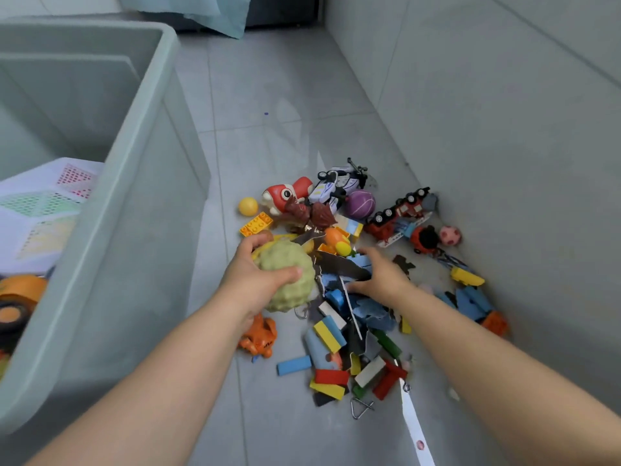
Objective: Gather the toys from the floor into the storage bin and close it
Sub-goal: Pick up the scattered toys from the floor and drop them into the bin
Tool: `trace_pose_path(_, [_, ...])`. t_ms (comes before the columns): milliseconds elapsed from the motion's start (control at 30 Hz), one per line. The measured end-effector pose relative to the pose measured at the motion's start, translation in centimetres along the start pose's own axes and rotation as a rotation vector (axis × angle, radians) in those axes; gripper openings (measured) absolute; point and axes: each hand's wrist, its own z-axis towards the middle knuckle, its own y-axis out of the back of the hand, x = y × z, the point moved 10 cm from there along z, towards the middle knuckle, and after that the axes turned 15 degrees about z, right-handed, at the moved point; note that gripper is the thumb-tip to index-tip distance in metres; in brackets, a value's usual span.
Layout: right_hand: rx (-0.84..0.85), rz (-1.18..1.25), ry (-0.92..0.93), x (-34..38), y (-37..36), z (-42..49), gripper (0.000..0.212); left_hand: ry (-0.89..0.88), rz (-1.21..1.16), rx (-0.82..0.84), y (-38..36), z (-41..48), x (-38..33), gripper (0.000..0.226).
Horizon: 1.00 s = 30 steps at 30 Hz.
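Beside the storage bin (100, 210), to its right on the tiled floor, lies the toy pile I am working through, and I have both hands down in it. My left hand (255, 280) has its fingers closed around the bumpy green ball (285, 280) at the pile's near-left edge, the side closest to the bin. My right hand (379, 274) is spread, fingers apart, pressing onto blue blocks and a dark card piece in the middle of the pile; I cannot tell whether it has gripped anything. The bin stands open, with an orange toy truck (16, 304) and a patterned white sheet (43, 203) already inside, so I judge the job is far from done. I see 2 risks. The ball is wide for 1 hand, and a loose hold could drop it short of the bin's rim. The small balls, the yellow ball (248, 206) among them, could roll away across the tile if my sweep nudges them.
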Motion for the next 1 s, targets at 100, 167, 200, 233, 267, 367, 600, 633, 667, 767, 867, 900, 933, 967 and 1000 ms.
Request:
trace_pose_path(100, [-0.018, 0.039, 0.015, 0.7, 0.2, 0.1, 0.055, -0.002, -0.002, -0.013, 0.8, -0.2, 0.3, 0.063])
trace_pose_path(167, [-0.040, 0.035, 0.041, 0.8, 0.6, -0.3, 0.044, 0.015, 0.008, -0.002, 0.8, -0.2, 0.5, 0.066])
trace_pose_path(200, [-0.059, 0.037, 0.061, 0.8, 0.9, -0.7, 0.041, 0.028, 0.012, 0.008, 0.7, -0.2, 0.6, 0.067])
trace_pose_path(233, [-0.075, 0.058, 0.080, 0.7, 1.3, -1.2, 0.039, 0.038, 0.012, 0.019, 0.5, -0.2, 0.7, 0.068])
trace_pose_path(267, [-0.091, 0.110, 0.098, 0.6, 1.8, -1.8, 0.038, 0.041, 0.012, 0.030, 0.2, -0.3, 0.7, 0.069])
trace_pose_path(367, [-0.183, 0.339, 0.147, 0.7, 4.5, -4.0, 0.038, 0.018, 0.016, 0.065, -1.1, -0.7, -0.1, 0.075])
trace_pose_path(600, [-0.294, 0.472, 0.190, 3.9, 8.5, -8.5, 0.037, -0.122, 0.002, 0.100, -1.7, -3.0, -4.4, 0.086])
trace_pose_path(633, [-0.308, 0.493, 0.193, 4.4, 8.6, -9.0, 0.036, -0.132, -0.007, 0.111, -1.5, -3.4, -4.8, 0.086])
trace_pose_path(667, [-0.315, 0.536, 0.183, 4.5, 8.8, -9.1, 0.035, -0.142, -0.013, 0.123, -1.6, -3.7, -5.3, 0.087])
trace_pose_path(767, [-0.312, 0.693, 0.160, 6.2, 8.0, -9.9, 0.031, -0.177, -0.058, 0.104, 0.5, -4.9, -6.8, 0.085])
trace_pose_path(867, [-0.303, 0.801, 0.143, 9.1, 7.2, -10.2, 0.035, -0.218, -0.103, 0.082, 4.6, -6.1, -9.1, 0.089])
trace_pose_path(900, [-0.287, 0.838, 0.146, 10.6, 7.0, -10.3, 0.041, -0.242, -0.114, 0.077, 6.5, -6.6, -10.2, 0.094])
trace_pose_path(933, [-0.266, 0.871, 0.164, 12.5, 6.8, -10.4, 0.046, -0.276, -0.121, 0.060, 9.0, -7.2, -11.5, 0.099])
trace_pose_path(967, [-0.244, 0.897, 0.198, 14.9, 6.8, -10.7, 0.049, -0.315, -0.122, 0.032, 11.7, -7.8, -12.7, 0.101])
trace_pose_path(1000, [-0.221, 0.896, 0.258, 17.8, 6.8, -11.3, 0.051, -0.356, -0.118, -0.006, 14.8, -8.5, -13.7, 0.103])
